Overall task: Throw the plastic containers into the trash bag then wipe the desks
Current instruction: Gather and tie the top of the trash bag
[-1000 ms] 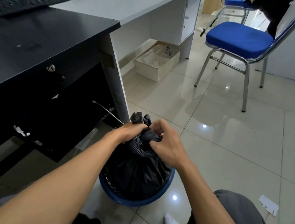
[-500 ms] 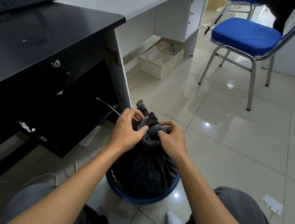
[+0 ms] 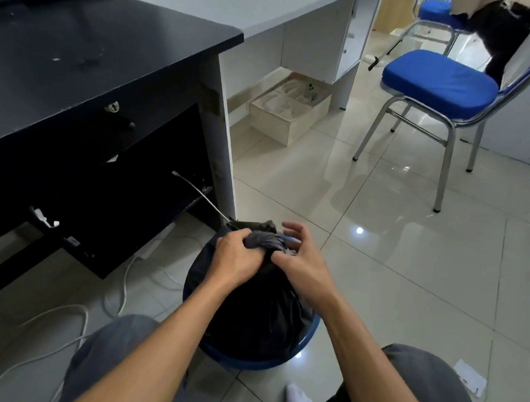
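The left hand (image 3: 239,258) is closed around the bunched neck of the black trash bag (image 3: 257,315), fingers curled over the gathered plastic. The right hand (image 3: 304,262) meets it from the other side, thumb and lower fingers pinching the same twist while the upper fingers are lifted and spread above it. Both hands touch at the neck, directly over the bag's bulging body.

This looks like closing the bag off: the mouth is gathered and twisted but no finished knot shows. No plastic containers are in sight, so they are likely inside already, though the dark plastic hides the contents. The next move probably calls for looping the twisted end through and pulling it tight, one hand anchoring the neck while the other works the tail.

The bag sits in a round blue bin (image 3: 243,364) on the tiled floor (image 3: 410,277), between the person's knees and just beside the leg of the black counter (image 3: 77,65). The grey counter (image 3: 258,1) lies beyond it; wiping both is yet to come. White cables (image 3: 54,318) trail left, paper scraps (image 3: 469,379) lie right, and a blue chair (image 3: 440,81) stands well apart
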